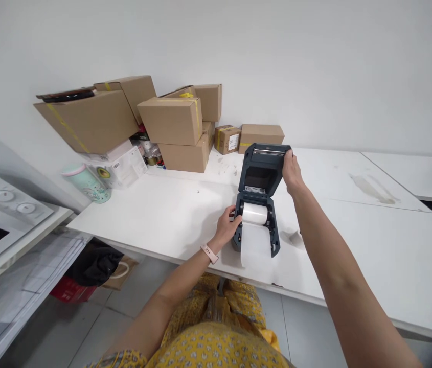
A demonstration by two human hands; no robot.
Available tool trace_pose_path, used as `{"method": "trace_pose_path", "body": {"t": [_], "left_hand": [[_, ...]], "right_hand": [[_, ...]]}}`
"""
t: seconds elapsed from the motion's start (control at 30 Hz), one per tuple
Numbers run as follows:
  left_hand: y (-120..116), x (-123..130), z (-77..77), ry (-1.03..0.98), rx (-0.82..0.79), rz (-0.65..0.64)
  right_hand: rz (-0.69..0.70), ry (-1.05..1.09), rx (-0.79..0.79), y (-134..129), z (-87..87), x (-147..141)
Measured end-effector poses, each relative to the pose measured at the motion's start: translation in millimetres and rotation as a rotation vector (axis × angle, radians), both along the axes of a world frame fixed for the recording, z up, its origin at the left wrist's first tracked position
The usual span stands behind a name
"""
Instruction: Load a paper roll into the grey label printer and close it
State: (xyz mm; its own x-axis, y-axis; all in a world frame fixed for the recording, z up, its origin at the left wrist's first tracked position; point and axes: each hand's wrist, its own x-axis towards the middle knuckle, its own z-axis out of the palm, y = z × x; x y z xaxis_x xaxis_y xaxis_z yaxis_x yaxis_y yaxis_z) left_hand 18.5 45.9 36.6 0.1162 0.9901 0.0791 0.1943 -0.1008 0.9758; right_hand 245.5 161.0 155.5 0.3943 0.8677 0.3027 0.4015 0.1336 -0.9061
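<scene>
A dark label printer stands on the white table with its lid raised. Inside sits a white paper roll, and a strip of its paper hangs out over the printer's front. My left hand grips the left side of the printer's base, thumb near the roll. With my right hand I hold the upper right corner of the lid. A small white roll lies right of the printer, partly behind my right forearm.
Cardboard boxes are stacked at the back left, with smaller boxes behind the printer. A mint tumbler leans beside a white box. A white appliance with knobs is at the far left.
</scene>
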Motion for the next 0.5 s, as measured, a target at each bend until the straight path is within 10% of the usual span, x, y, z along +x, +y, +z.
{"method": "trace_pose_path", "body": {"t": [0.27, 0.5], "left_hand": [[27, -6, 31.9, 0.552, -0.09, -0.118], [58, -3, 61.7, 0.839, -0.155, -0.399]], "right_hand": [[-0.133, -0.267, 0.202, -75, -28.9, -6], [0.64, -0.979, -0.443, -78, -58.1, -27]]}}
